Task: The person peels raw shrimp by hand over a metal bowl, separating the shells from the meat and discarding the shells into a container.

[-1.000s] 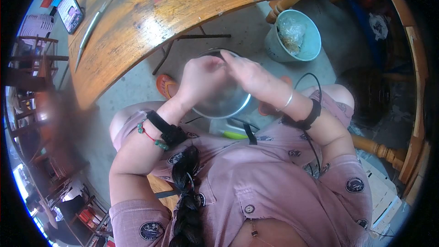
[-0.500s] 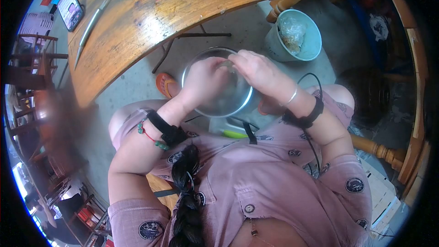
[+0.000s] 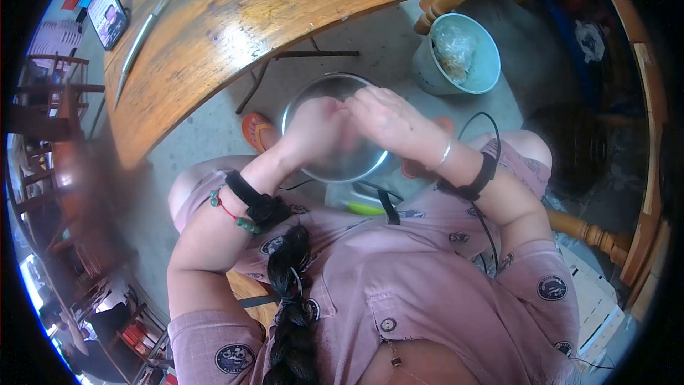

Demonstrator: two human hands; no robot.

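A round metal bowl (image 3: 363,168) rests low between my knees. Over it my left hand (image 3: 317,128) is closed, its fingers curled and partly blurred. My right hand (image 3: 381,115) is closed too, and its fingertips meet my left hand above the middle of the bowl. Whatever lies between the fingers is hidden or too small to name. The bowl's inside is blurred and mostly covered by my hands.
Beyond the bowl stands a wooden table (image 3: 285,7) with a phone (image 3: 108,16) and a thin knife-like tool (image 3: 137,50). A pale bucket (image 3: 484,64) holding a plastic bag (image 3: 454,46) is at the right. A black cable (image 3: 499,135) runs by my right arm.
Both hands have shifted slightly over the bowl. My right hand's fingers, stretched out a second ago, are now curled in against my left hand.
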